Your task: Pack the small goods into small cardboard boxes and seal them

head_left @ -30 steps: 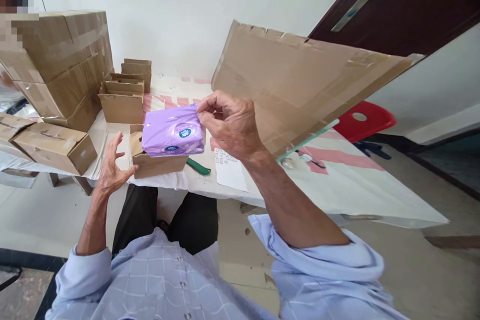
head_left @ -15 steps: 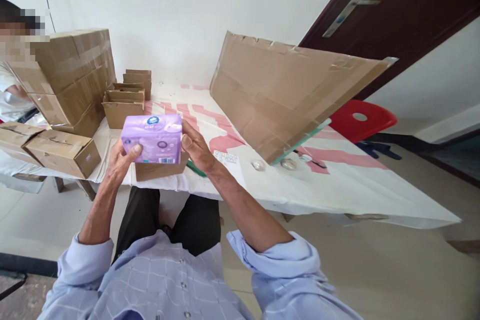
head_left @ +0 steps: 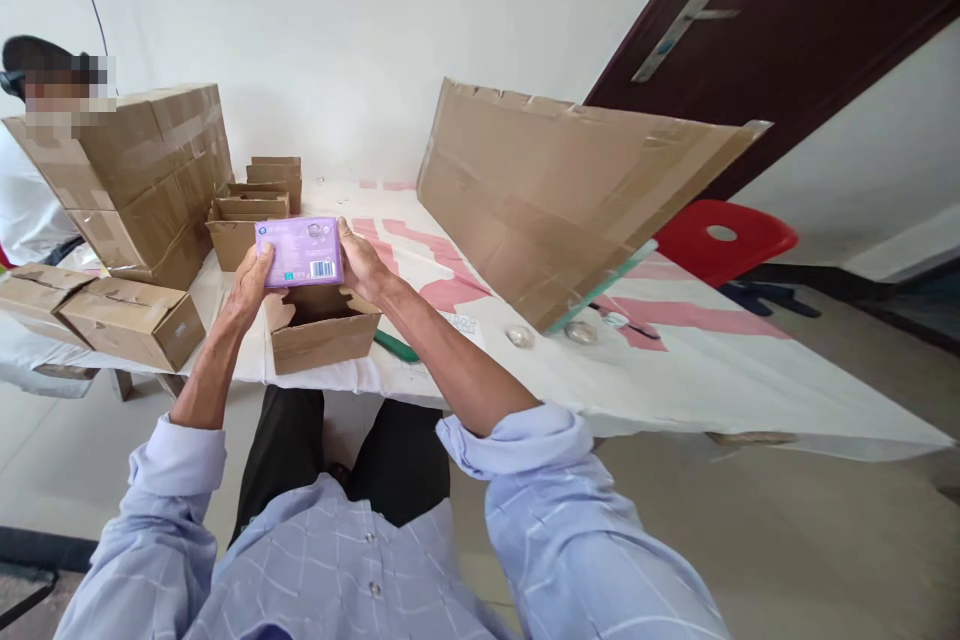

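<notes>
Between my two hands is a purple plastic-wrapped pack with a barcode on the side facing me; what is inside it does not show. My left hand grips its left end, thumb on the near face. At the other end, my right hand closes on the right side, its fingers partly hidden behind the pack. Just below stands an open cardboard box at the table's near edge, its inside dark. A green object lies on the table right of that box, under my right forearm.
Two closed cartons sit at left, before a tall stack of taped boxes. Open small boxes stand behind the pack. A large cardboard sheet leans at right, near clear round items. Beyond is a red chair.
The purple pack has tilted, so another face with the barcode now shows. Both hands moved with it slightly up and away, uncovering the open box below.
</notes>
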Motion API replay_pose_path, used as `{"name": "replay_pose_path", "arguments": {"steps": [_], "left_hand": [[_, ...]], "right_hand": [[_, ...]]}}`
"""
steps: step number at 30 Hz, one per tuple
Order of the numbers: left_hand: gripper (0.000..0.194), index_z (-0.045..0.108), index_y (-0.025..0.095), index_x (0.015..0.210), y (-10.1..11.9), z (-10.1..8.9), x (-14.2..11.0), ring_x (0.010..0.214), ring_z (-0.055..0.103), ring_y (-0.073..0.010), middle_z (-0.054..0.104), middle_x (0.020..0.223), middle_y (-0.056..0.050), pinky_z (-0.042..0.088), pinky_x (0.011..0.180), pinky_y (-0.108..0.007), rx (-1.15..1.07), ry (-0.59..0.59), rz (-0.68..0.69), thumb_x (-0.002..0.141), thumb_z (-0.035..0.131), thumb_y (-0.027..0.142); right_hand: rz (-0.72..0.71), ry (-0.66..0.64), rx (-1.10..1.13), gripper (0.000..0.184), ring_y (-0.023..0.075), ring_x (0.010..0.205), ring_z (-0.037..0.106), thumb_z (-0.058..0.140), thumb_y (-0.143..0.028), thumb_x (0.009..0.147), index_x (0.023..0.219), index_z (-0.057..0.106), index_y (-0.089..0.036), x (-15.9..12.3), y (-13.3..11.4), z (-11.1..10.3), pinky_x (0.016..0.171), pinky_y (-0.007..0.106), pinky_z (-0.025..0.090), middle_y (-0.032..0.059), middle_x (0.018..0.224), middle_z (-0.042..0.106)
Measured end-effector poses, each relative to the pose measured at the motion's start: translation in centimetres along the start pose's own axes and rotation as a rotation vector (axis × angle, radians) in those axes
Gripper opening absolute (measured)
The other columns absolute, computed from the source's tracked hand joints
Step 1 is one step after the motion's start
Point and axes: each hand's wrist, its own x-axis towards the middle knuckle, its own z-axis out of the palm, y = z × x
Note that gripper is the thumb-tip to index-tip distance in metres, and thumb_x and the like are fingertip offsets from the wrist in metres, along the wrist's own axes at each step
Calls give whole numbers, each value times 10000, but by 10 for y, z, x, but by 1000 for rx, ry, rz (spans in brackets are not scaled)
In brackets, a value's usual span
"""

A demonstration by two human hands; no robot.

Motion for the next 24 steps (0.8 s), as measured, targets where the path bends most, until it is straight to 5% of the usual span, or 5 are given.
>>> {"name": "replay_pose_path", "arguments": {"steps": [7,15,24], "left_hand": [[776,689,226,1443,-30,-4,19,1087,783,-322,762,1253,-152,721,749,-411,11,8,-104,963,700,835],[746,698,227,1455,-31,-3,22,1034,774,-271,749,1328,-146,721,755,-382,37,11,-116,987,718,808],[778,707,220,1438,-33,-4,25,1082,774,-311,740,1309,-155,731,792,-430,38,33,-104,959,746,832]], "right_hand": [[124,90,144,761,245,845,811,365,-853,1124,1306,731,-211,24,22,-3,856,431,706,77,927,852],[143,97,192,769,217,849,800,364,-855,1123,1285,732,-200,38,32,-4,875,398,692,78,944,853],[114,44,128,818,235,894,814,262,-864,1128,1322,732,-223,35,31,-4,876,407,690,91,1009,868]]}}
